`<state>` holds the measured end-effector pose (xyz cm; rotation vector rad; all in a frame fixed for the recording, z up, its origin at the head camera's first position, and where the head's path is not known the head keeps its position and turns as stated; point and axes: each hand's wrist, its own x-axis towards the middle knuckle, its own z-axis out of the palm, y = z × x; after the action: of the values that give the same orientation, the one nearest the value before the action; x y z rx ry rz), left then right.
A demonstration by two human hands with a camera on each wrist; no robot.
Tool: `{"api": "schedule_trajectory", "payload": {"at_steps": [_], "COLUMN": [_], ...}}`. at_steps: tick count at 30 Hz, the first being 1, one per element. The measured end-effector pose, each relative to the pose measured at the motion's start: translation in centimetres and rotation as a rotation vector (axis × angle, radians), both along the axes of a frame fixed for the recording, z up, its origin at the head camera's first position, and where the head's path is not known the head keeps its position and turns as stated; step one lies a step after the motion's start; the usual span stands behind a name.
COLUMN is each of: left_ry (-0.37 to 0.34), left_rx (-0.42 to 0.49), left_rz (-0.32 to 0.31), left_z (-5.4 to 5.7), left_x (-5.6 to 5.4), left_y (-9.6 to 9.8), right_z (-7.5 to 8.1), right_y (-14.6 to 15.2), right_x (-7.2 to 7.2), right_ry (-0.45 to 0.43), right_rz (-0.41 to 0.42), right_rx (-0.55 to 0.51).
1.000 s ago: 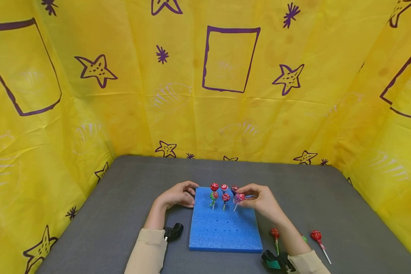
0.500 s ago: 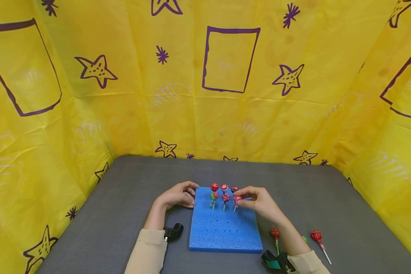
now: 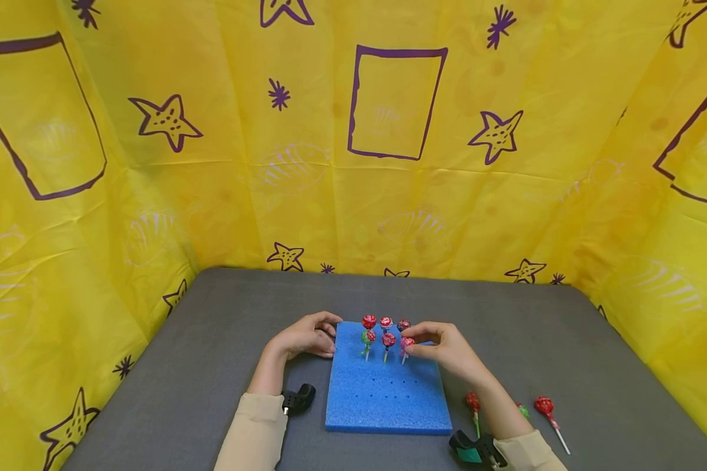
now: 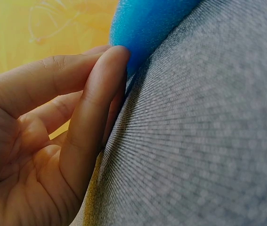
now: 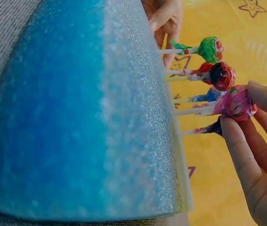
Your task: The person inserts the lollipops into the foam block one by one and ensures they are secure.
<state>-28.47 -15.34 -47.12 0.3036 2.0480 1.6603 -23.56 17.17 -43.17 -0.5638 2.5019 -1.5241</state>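
Observation:
My right hand [image 3: 448,350] pinches the pink-wrapped head of a lollipop [image 5: 237,101] between thumb and fingertips. That lollipop stands upright, its white stick meeting the top of a blue foam board [image 3: 389,413]. Beside it in the same row are a lollipop with a dark-red head [image 3: 388,339] and a green-wrapped lollipop [image 3: 368,337]. Behind these, a farther row holds a red lollipop [image 3: 369,321], a red-and-white one [image 3: 385,322] and a dark purple one [image 3: 403,324]. My left hand [image 3: 306,335] rests its fingertips against the board's left edge, touching the foam [image 4: 138,33] at its side.
Several small holes dot the board's nearer half. On the grey table [image 3: 153,392], right of the board, lie a red lollipop with a green stick [image 3: 474,402], a red one with a white stick [image 3: 544,405] and a green-wrapped one [image 3: 523,410] partly behind the right forearm. Yellow cloth [image 3: 330,216] encloses the table.
The right hand has shifted slightly left with the pink lollipop, whose leaning stick now stands nearly upright in line with its row. The left hand and the board have stayed in place.

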Motion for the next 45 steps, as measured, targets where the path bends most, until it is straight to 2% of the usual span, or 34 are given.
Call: {"api": "schedule_trajectory", "payload": {"at_steps": [16, 26, 34, 40, 45], "left_ry": [0.002, 0.006, 0.007, 0.007, 0.009], "left_rx": [0.001, -0.009, -0.009, -0.011, -0.019], "left_rz": [-0.003, 0.001, 0.001, 0.005, 0.009], "left_z": [0.0, -0.1, -0.1, 0.0, 0.1], "left_x": [-0.2, -0.1, 0.0, 0.1, 0.1], "left_y": [0.1, 0.1, 0.1, 0.1, 0.1], "right_z": [0.7, 1.9, 3.2, 4.2, 4.5], "right_y": [0.3, 1.3, 3.9, 6.7, 9.5], "right_x": [0.2, 0.3, 0.4, 0.9, 1.7], "right_ry": [0.017, 0.019, 0.097, 0.093, 0.073], "right_rz": [-0.002, -0.060, -0.114, -0.154, -0.208], "right_rx": [-0.002, -0.004, 0.036, 0.059, 0.126]}}
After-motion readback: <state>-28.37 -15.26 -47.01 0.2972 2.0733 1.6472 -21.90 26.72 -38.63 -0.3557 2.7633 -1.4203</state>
